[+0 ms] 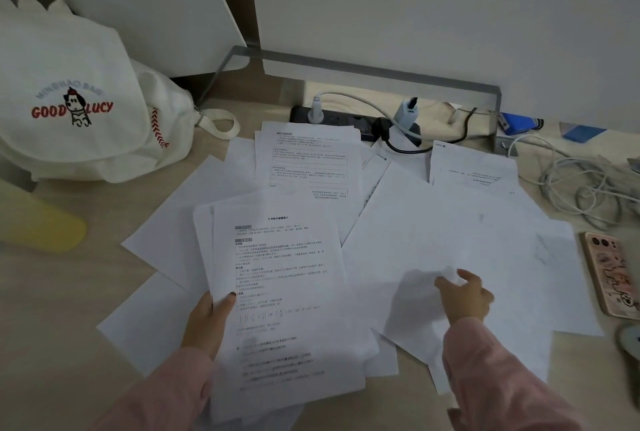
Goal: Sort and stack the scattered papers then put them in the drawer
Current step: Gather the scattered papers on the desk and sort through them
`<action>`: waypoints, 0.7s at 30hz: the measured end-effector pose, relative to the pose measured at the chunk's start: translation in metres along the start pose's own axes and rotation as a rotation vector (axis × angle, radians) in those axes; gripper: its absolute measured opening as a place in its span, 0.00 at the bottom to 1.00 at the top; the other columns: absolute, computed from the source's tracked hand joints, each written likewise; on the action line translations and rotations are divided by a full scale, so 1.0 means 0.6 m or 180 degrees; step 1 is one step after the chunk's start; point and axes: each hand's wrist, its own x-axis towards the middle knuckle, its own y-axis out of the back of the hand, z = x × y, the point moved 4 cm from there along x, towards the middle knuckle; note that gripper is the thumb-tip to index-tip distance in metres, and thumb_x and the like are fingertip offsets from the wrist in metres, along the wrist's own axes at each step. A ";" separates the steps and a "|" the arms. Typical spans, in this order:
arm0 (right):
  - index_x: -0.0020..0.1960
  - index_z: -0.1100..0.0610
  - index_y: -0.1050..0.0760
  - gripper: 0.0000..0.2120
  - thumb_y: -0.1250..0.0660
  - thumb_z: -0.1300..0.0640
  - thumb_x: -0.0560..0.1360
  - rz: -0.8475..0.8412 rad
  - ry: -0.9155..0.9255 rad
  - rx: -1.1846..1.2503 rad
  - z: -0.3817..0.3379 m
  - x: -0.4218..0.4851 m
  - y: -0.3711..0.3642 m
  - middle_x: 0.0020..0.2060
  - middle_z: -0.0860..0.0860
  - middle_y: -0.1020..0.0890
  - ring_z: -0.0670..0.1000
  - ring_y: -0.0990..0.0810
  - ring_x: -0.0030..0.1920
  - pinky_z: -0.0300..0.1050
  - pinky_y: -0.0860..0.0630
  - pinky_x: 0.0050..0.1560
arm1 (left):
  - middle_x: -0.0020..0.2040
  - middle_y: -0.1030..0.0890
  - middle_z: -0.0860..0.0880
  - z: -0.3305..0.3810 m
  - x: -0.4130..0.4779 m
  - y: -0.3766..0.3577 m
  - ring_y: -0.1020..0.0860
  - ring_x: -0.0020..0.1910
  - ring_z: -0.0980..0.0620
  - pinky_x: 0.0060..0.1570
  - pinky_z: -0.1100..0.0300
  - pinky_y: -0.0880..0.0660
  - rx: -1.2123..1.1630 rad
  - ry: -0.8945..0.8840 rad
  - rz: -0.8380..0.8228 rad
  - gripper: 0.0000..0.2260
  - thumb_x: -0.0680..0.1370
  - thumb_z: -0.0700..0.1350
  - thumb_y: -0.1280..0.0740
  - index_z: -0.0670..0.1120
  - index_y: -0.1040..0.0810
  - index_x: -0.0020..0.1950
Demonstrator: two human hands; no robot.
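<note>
My left hand (207, 316) grips the printed stack (277, 292) over the desk (52, 292); my right hand (465, 299) pinches a blank sheet (450, 222) (blurred). Dragging it could sweep loose papers (304, 160) toward the phone (609, 278).

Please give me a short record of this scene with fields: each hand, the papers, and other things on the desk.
left hand: holds the printed stack by its left edge
right hand: seems to pinch a corner of the blank sheet
scattered papers: overlapping on the desk, unsorted
nearby: tote bag far left, power strip behind, phone right
</note>
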 end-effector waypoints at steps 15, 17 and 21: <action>0.62 0.63 0.28 0.14 0.41 0.62 0.77 0.0136 0.2360 -0.0264 -0.127 -0.124 0.044 0.48 0.56 0.27 0.56 0.27 0.44 0.41 0.36 0.44 | 0.62 0.24 0.39 0.001 0.006 0.001 0.25 0.60 0.39 0.61 0.47 0.30 -0.0018 -0.0017 0.0008 0.16 0.79 0.41 0.39 0.40 0.29 0.66; 0.62 0.59 0.25 0.15 0.40 0.64 0.76 0.0365 0.3231 -0.0513 -0.154 -0.171 0.042 0.43 0.51 0.31 0.52 0.31 0.37 0.41 0.35 0.38 | 0.63 0.24 0.38 0.001 0.006 0.000 0.26 0.61 0.38 0.62 0.46 0.31 -0.0028 0.0002 0.0042 0.16 0.79 0.41 0.40 0.39 0.29 0.66; 0.55 0.51 0.21 0.17 0.37 0.64 0.69 -0.0168 0.4036 -0.1101 -0.143 -0.236 -0.018 0.36 0.53 0.26 0.53 0.26 0.32 0.39 0.33 0.27 | 0.64 0.25 0.37 0.001 0.007 -0.001 0.27 0.61 0.37 0.61 0.48 0.31 -0.0079 -0.0016 0.0054 0.16 0.79 0.40 0.41 0.38 0.29 0.66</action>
